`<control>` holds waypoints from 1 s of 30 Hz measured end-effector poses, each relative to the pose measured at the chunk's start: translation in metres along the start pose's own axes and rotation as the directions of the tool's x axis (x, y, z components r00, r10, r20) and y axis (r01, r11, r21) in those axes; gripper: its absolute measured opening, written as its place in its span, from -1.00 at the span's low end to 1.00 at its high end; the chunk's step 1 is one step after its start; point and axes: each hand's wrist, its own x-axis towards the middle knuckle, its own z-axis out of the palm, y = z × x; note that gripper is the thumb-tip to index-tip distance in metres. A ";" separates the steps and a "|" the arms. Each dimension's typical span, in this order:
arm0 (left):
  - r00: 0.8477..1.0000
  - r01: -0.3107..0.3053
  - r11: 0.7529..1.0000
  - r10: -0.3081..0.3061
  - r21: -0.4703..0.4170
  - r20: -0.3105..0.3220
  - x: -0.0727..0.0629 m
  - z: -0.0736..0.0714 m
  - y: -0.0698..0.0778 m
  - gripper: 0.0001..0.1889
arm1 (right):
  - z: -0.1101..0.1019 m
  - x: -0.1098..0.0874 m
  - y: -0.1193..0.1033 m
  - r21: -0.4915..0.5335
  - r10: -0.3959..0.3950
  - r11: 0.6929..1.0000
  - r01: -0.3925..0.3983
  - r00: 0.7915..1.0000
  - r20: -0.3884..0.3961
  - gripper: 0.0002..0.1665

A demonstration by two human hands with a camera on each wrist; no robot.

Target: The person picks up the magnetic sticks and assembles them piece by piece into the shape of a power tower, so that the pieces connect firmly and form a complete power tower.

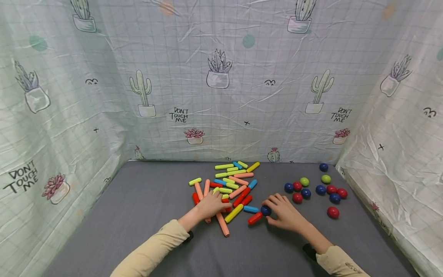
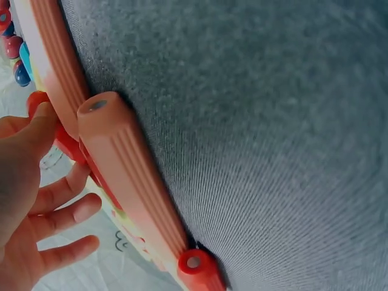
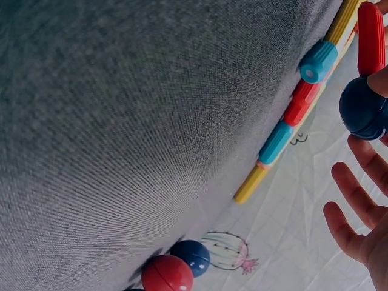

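My right hand [image 1: 283, 214] pinches a dark blue ball [image 1: 265, 210] at the front middle of the table. A short red stick [image 1: 255, 219] meets that ball end-on, and the right wrist view shows the stick [image 3: 371, 42] touching the ball [image 3: 359, 109]. My left hand [image 1: 209, 206] reaches into a heap of coloured ridged sticks. Its thumb and index finger pinch a red stick [image 2: 68, 145], while the other fingers spread apart. Long salmon sticks [image 2: 130, 170] lie right beside these fingers. A blue stick [image 1: 251, 209] lies between the hands.
Sticks in yellow [image 1: 234, 213], lime [image 1: 224, 167], salmon [image 1: 222, 225], red and blue spread behind and around my left hand. Several loose balls, such as a red one [image 1: 333, 212] and a green one [image 1: 326, 179], lie at the right. Printed cloth [image 1: 242, 96] walls the table.
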 end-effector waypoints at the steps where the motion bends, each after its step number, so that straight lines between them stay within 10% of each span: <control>1: 1.000 0.003 1.000 -0.003 0.011 -0.021 0.000 0.000 0.000 -0.83 | 0.000 0.000 0.000 -0.003 0.000 1.000 0.000 1.000 0.000 -0.58; 6: 0.994 0.029 0.998 -0.024 0.050 -0.103 0.001 -0.003 -0.001 -0.82 | 0.000 0.002 -0.001 0.003 -0.003 1.000 0.003 1.000 -0.003 -0.59; 16: 0.997 0.001 0.998 -0.005 -0.059 -0.072 0.008 -0.020 0.010 -0.78 | 0.003 0.011 -0.007 0.023 -0.029 0.999 0.029 1.000 0.004 -0.59; 30: 0.967 0.018 0.996 -0.039 -0.084 -0.252 0.024 -0.020 0.026 -0.67 | 0.006 0.020 -0.019 0.043 -0.059 0.997 0.060 0.998 -0.019 -0.58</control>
